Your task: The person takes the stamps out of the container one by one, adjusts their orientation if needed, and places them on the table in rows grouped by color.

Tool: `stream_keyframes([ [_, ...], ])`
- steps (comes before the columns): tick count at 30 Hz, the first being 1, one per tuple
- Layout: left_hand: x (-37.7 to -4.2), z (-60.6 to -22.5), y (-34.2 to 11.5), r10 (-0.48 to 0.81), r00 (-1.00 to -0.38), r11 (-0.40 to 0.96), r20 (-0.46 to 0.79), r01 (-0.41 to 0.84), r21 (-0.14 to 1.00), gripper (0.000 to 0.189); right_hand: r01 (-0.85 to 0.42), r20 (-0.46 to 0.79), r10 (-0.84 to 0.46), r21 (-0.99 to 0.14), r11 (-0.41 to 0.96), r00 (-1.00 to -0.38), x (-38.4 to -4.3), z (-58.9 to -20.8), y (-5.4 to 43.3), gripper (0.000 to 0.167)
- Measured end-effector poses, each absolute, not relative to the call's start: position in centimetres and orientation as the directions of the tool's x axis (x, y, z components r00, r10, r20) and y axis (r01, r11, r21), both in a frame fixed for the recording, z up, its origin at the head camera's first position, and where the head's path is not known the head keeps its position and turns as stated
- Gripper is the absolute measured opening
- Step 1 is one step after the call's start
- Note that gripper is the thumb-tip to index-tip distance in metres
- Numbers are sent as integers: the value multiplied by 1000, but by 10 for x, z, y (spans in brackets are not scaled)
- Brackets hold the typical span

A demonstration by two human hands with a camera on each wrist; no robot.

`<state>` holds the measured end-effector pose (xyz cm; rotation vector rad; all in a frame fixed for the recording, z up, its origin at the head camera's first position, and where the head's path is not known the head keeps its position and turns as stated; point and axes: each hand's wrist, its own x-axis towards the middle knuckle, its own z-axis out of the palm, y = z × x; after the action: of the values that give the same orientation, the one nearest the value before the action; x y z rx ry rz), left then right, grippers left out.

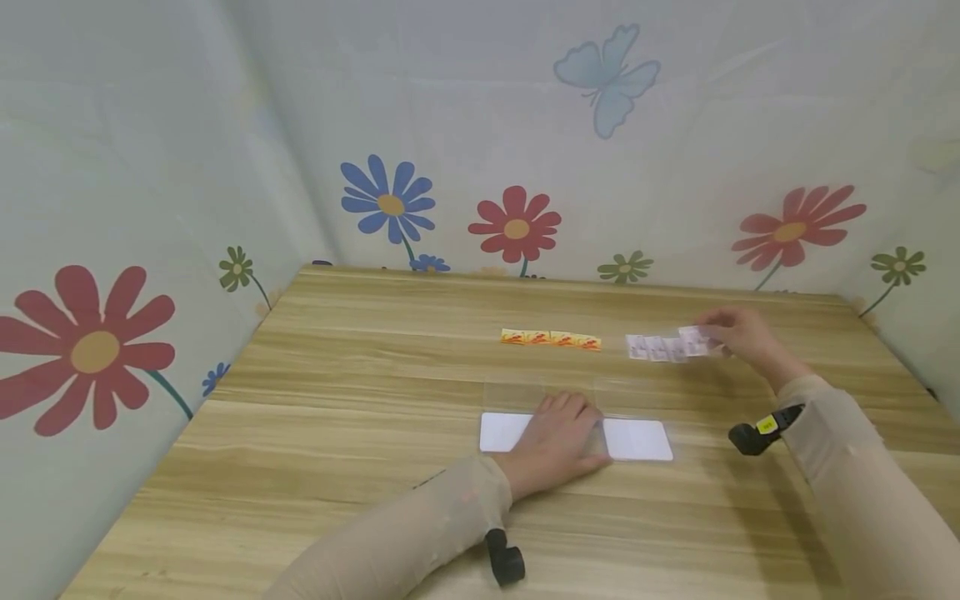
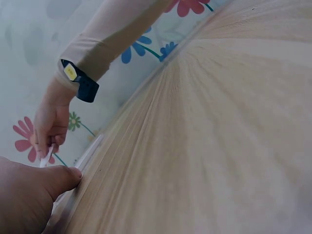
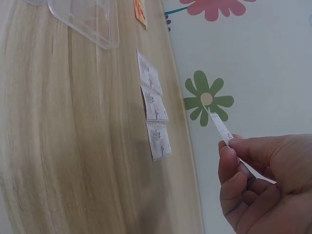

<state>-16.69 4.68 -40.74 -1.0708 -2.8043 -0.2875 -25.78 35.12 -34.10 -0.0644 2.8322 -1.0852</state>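
Note:
My right hand (image 1: 738,337) pinches a small white printed paper slip (image 3: 222,127) between thumb and fingers, raised above the table at the back right. Below it lie several like white slips (image 3: 155,103) in a row. My left hand (image 1: 558,442) rests with extended fingers between two shallow clear plastic cases, partly covering the left one. The left case (image 1: 501,432) and the right case (image 1: 637,440) show white inside, their clear lids (image 1: 622,398) folded back behind them. In the left wrist view the left thumb (image 2: 63,179) lies close over the table.
A row of small yellow-and-orange printed slips (image 1: 551,338) lies left of the white ones, behind the cases. The wooden table (image 1: 315,433) meets a pale curtain (image 1: 465,100) printed with flowers at the back and sides.

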Motion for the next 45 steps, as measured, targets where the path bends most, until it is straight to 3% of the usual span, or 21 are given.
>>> stream_keyframes([
  [14, -166, -405, 45, 651, -736, 728, 188, 675, 121, 49, 41, -75, -11, -654, 755, -997, -265, -355, 357, 32],
  [27, -166, -409, 46, 653, -729, 723, 206, 681, 117, 48, 15, -72, -38, -626, 780, -997, -265, -361, 366, 31],
  [45, -168, -411, 46, 655, -729, 726, 199, 680, 99, 49, 79, -154, -19, -604, 793, -988, -270, -368, 372, 34],
])
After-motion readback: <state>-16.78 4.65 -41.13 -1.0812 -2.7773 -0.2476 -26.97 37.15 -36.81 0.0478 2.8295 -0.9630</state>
